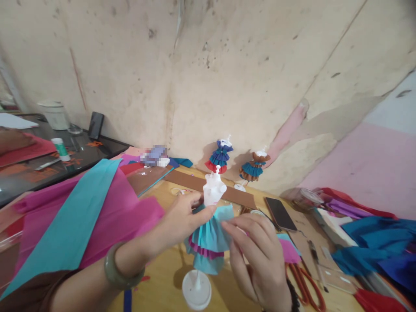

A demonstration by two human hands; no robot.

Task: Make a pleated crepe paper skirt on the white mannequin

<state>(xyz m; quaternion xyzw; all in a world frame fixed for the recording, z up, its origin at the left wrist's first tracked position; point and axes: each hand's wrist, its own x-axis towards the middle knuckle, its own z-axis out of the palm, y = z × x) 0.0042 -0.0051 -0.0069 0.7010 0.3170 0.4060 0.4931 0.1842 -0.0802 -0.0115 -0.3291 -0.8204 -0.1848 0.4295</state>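
Observation:
A small white doll mannequin (213, 190) stands on a round white base (196, 289) in front of me. It wears a layered paper skirt (210, 236) in turquoise with a magenta ruffle between. My left hand (190, 215) is closed around its waist, the thumb pressing the skirt's gathered top edge. My right hand (258, 255) has thumb and forefinger pinched together at the right edge of the turquoise top layer. Its fingertips partly hide what they grip.
Two dressed mannequins, one blue and red (221, 154), one brown and teal (253, 167), stand by the wall. Orange-handled scissors (305, 286) and a phone (280, 213) lie right. Crepe paper (74, 216) covers the left. Another person's hand (14, 141) rests on red paper beside a glue stick (60, 149).

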